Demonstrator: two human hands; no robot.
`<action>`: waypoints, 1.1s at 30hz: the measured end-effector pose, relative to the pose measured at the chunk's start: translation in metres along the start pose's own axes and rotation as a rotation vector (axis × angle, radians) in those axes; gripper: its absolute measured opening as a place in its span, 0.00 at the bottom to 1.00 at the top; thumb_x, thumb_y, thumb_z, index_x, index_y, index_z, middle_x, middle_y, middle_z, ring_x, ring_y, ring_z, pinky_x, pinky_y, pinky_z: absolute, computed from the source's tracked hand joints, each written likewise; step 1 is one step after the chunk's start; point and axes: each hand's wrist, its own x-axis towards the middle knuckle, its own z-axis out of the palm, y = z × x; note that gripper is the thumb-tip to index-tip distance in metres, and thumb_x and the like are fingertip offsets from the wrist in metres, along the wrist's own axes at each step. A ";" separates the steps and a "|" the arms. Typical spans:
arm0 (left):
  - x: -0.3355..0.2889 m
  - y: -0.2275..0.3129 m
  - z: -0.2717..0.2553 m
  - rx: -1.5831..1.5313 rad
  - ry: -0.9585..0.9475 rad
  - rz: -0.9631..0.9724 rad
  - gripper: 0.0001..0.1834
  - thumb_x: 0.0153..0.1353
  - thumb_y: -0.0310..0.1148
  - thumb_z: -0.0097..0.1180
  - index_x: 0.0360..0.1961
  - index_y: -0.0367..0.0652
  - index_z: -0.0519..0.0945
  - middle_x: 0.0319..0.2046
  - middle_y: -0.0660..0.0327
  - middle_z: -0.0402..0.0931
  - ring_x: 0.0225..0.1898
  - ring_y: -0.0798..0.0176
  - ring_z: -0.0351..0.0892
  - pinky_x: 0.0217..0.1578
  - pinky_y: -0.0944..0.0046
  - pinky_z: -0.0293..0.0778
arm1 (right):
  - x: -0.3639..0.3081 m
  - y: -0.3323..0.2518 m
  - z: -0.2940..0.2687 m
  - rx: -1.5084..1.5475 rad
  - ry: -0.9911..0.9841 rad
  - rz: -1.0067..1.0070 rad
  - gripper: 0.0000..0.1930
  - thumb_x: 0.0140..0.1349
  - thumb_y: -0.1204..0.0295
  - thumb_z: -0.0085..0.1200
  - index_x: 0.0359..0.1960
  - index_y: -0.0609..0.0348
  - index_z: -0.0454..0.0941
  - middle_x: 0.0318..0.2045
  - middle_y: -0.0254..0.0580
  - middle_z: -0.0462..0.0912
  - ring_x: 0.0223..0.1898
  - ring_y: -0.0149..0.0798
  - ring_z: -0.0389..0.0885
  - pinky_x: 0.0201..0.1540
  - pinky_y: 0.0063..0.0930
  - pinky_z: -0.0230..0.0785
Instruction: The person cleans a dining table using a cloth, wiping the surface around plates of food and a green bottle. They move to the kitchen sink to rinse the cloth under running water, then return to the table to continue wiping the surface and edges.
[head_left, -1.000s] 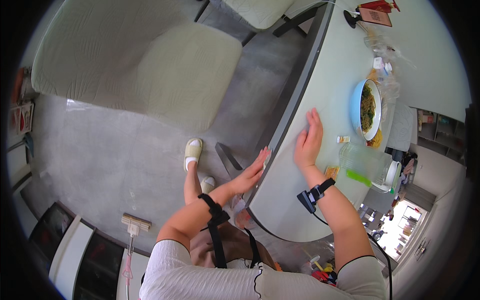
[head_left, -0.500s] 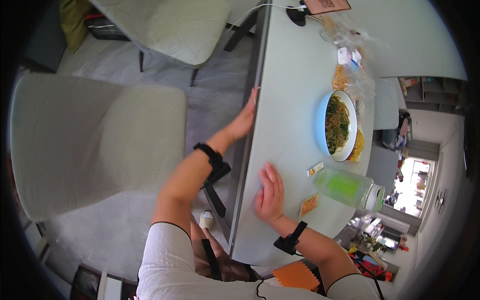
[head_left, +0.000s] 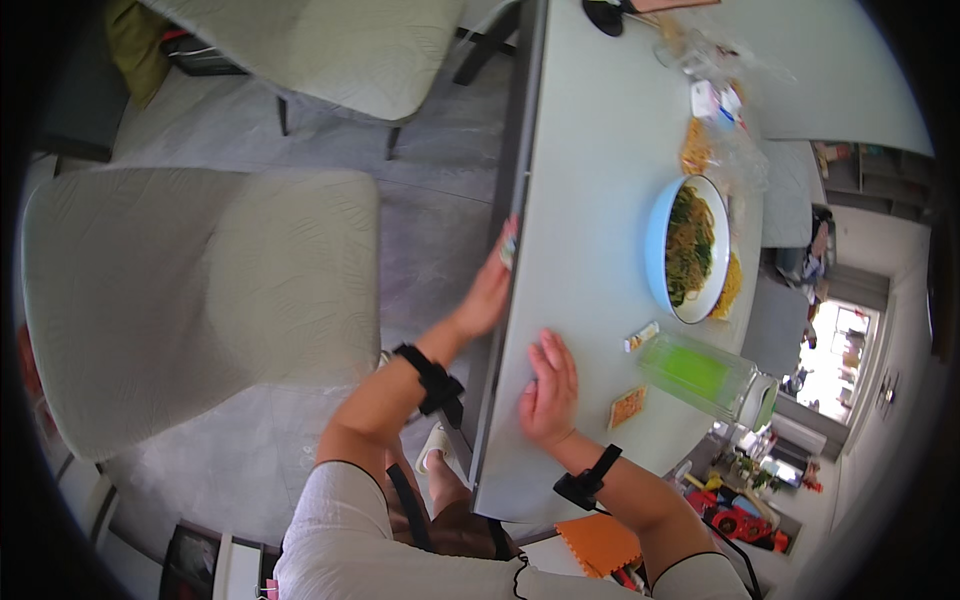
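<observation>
My left hand (head_left: 487,290) is at the table's left edge, its fingers closed around a small pale item with a printed surface (head_left: 508,252). Most of that item is hidden, so I cannot tell its kind. Flat on the tabletop lies my right hand (head_left: 550,390), fingers stretched out and nothing in it. Nearest to it are a small flat packet with an orange food picture (head_left: 627,408) and a small white-and-yellow packet (head_left: 641,337). Beyond them is a clear lidded bottle with green liquid (head_left: 695,371). Farther off stands a light-blue bowl (head_left: 657,250) of noodles and greens (head_left: 690,245).
Yellow food (head_left: 729,288) lies behind the bowl. Crumpled clear plastic bags (head_left: 735,160), an orange snack pack (head_left: 696,147) and a white box (head_left: 705,99) line the far side. A black stand (head_left: 604,16) is at the top. Grey chairs (head_left: 290,290) stand left of the table (head_left: 590,150).
My left hand has slid back along the table edge toward me, and the pale item now shows in its fingers. My right hand stays on the table; the view has shifted slightly.
</observation>
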 end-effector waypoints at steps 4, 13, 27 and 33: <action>-0.113 0.012 0.029 0.088 0.038 -0.020 0.32 0.65 0.29 0.41 0.69 0.38 0.49 0.71 0.49 0.38 0.72 0.50 0.33 0.68 0.56 0.34 | -0.001 -0.003 0.002 -0.018 0.013 -0.018 0.23 0.56 0.77 0.38 0.56 0.68 0.65 0.61 0.58 0.64 0.62 0.60 0.62 0.64 0.48 0.52; -0.262 0.023 0.064 -0.040 0.034 -0.213 0.32 0.67 0.33 0.40 0.69 0.37 0.47 0.71 0.48 0.34 0.72 0.48 0.28 0.68 0.55 0.31 | -0.004 -0.009 0.001 -0.052 0.005 -0.048 0.23 0.59 0.76 0.36 0.58 0.69 0.62 0.61 0.60 0.62 0.63 0.60 0.59 0.66 0.48 0.48; -0.300 0.011 0.082 -0.090 0.151 -0.260 0.27 0.68 0.25 0.38 0.67 0.36 0.54 0.71 0.52 0.41 0.72 0.56 0.35 0.68 0.61 0.35 | -0.009 -0.011 -0.003 -0.016 0.056 -0.079 0.26 0.52 0.82 0.39 0.57 0.66 0.63 0.62 0.54 0.62 0.63 0.56 0.59 0.66 0.45 0.49; -0.434 0.023 0.121 -0.056 0.210 -0.503 0.25 0.68 0.26 0.41 0.65 0.36 0.58 0.68 0.54 0.51 0.70 0.56 0.45 0.66 0.63 0.43 | -0.016 -0.003 0.003 -0.033 0.139 -0.129 0.25 0.52 0.81 0.40 0.56 0.65 0.64 0.61 0.52 0.63 0.63 0.55 0.60 0.65 0.43 0.53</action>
